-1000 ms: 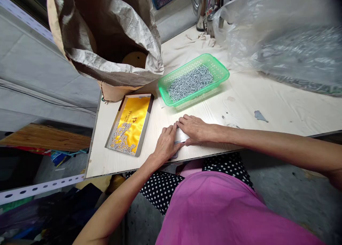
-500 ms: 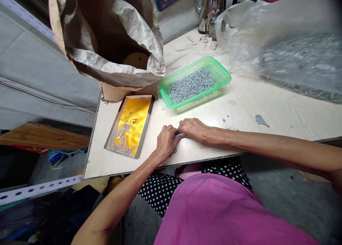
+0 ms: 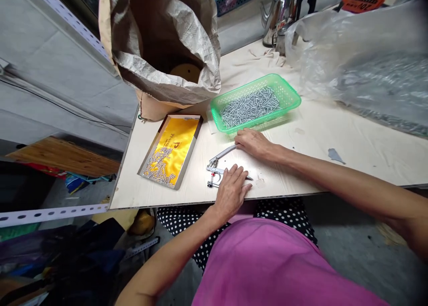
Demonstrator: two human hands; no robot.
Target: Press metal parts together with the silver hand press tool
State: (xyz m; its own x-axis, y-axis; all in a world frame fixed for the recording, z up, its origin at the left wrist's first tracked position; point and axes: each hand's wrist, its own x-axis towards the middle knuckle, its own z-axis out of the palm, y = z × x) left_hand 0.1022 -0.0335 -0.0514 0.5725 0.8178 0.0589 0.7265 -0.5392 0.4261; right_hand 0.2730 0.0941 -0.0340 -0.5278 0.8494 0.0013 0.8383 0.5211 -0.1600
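Presently, metal tool (image 3: 212,168) lies near front edge of pale table (image 3: 368,152). Right hand (image 3: 253,143) grasps one handle's end; left hand (image 3: 232,189), fingers extended, covers the tool's body, grip indeterminable. Paper sack (image 3: 199,30) stands toward rear left corner, kettle (image 3: 283,13) near rear edge.

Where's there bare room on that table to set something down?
Widest: tabletop between plastic bag and right forearm, bar one grey patch. Narrower: the strip between tray and tool. Crowded: around the tool, left hand and right hand, and among the sack, tray and basket.
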